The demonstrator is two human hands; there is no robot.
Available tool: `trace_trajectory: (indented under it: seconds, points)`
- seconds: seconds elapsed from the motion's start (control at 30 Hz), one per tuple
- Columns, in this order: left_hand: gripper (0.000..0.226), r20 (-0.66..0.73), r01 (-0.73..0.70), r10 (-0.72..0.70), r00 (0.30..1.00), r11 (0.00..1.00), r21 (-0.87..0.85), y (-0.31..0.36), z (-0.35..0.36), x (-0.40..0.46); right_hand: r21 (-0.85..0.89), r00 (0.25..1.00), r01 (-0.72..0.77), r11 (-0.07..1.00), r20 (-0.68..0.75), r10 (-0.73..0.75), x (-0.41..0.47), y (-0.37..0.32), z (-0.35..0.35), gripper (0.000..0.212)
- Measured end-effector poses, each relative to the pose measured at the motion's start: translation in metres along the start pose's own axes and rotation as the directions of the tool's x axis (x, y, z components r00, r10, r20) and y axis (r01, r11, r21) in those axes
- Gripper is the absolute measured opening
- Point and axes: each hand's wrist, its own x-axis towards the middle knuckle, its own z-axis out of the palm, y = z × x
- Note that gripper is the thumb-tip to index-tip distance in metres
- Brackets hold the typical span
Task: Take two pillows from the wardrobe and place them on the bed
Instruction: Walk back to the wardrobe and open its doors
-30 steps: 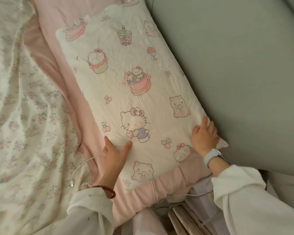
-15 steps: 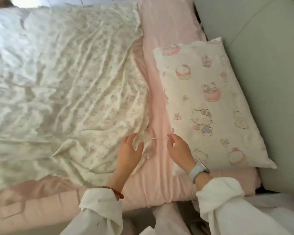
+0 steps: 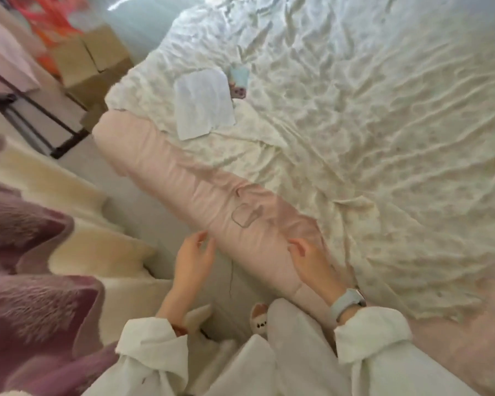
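1. The bed (image 3: pixel 183 178) runs diagonally through the view; its pink mattress edge faces the person
2. A crumpled cream floral cover (image 3: pixel 369 138) lies over most of the bed surface
3. A white sheet of paper (image 3: pixel 202 102) lies on the cover near the bed's far corner, with a pale blue item (image 3: pixel 239 75) and a pink phone (image 3: pixel 238 92) just beside it
4. The left hand (image 3: pixel 192 261) hovers off the bed edge, fingers loosely spread, holding nothing
5. The right hand (image 3: pixel 312 261) rests against the pink edge, fingers relaxed and open, gripping nothing; a pale watch (image 3: pixel 346 302) sits on the wrist
6. No pillow is in view
7. Cardboard boxes (image 3: pixel 92 61) stand on the floor beyond the bed's far corner
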Motion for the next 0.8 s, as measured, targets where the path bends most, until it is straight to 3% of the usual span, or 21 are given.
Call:
trace_trajectory:
  seconds: [0.13,0.3,0.47,0.8]
  points:
    - [0.037,-0.082,0.116,-0.124,0.989,0.989,-0.093,-0.035,-0.054,0.016,-0.127,0.984,0.141,0.982,0.128,-0.125,0.037,-0.066,0.049,0.029]
    - [0.038,-0.105,0.159,-0.171,0.980,0.980,-0.117,-0.064,-0.109,0.048,-0.292,0.934,0.294,0.910,0.289,-0.209,0.084,-0.140,0.107,0.030]
    - [0.036,-0.180,0.150,-0.166,0.970,0.984,-0.100,-0.079,-0.174,0.147,-0.357,0.893,0.400,0.844,0.360,-0.270,0.160,-0.230,0.169,0.030]
    - [0.028,-0.137,0.035,-0.023,0.990,0.996,0.084,-0.038,-0.336,0.366,-0.378,0.871,0.448,0.810,0.387,-0.301,0.299,-0.431,0.259,0.031]
